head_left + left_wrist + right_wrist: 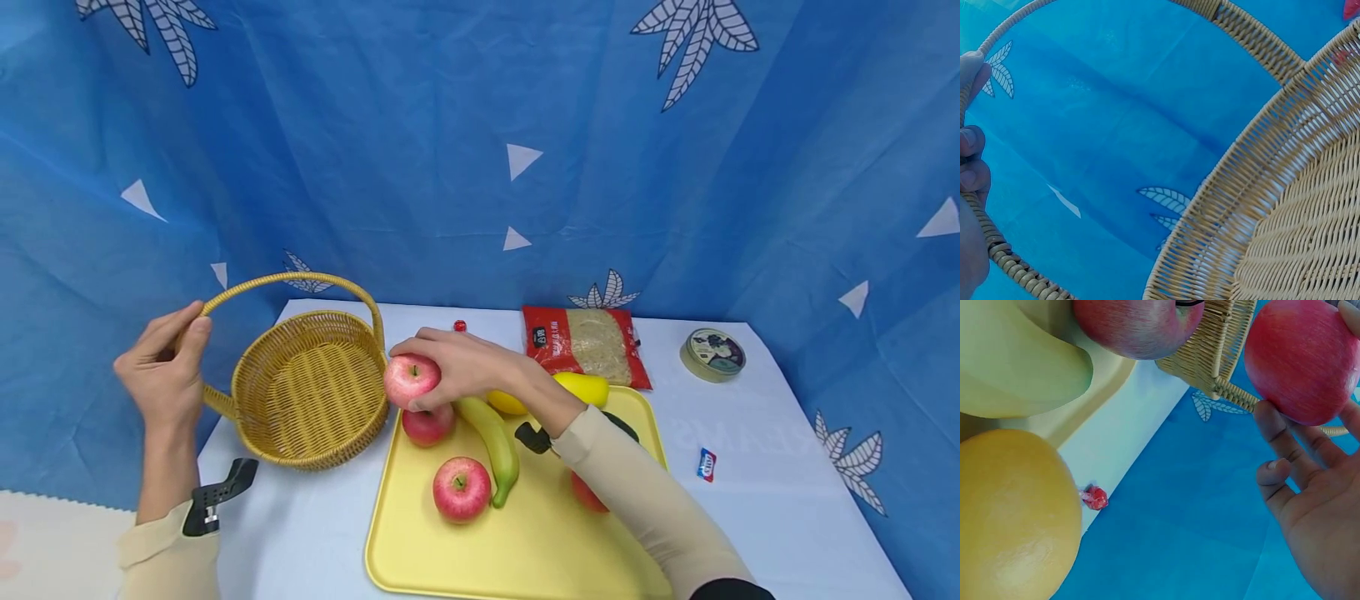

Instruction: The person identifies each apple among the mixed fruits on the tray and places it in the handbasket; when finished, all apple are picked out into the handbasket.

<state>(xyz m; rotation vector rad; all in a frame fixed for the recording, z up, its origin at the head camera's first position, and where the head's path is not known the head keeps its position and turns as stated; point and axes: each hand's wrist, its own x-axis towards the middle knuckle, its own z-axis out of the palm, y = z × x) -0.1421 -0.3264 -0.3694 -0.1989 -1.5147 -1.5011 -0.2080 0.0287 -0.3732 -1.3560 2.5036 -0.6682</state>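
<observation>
My left hand [167, 360] grips the handle of a yellow wicker basket [311, 392], holding it at the table's left side; the basket's inside shows no contents. In the left wrist view, fingers [971, 159] curl round the wicker handle. My right hand [461, 367] holds a pink-red apple [411, 379] beside the basket's right rim, above the tray's far left corner. The right wrist view shows the apple [1304, 359] between fingertips and thumb. Below it on the yellow tray [420, 562] lie another apple [427, 427], a banana [491, 442] and a nearer apple [462, 490].
Partly behind my right arm are yellow fruits [585, 387] and a red fruit [587, 493]. A red food packet [585, 343] lies behind the tray. To the right are a round tin [712, 354] and a small wrapped sweet [707, 465]; a red sweet [1094, 497] lies near the back edge.
</observation>
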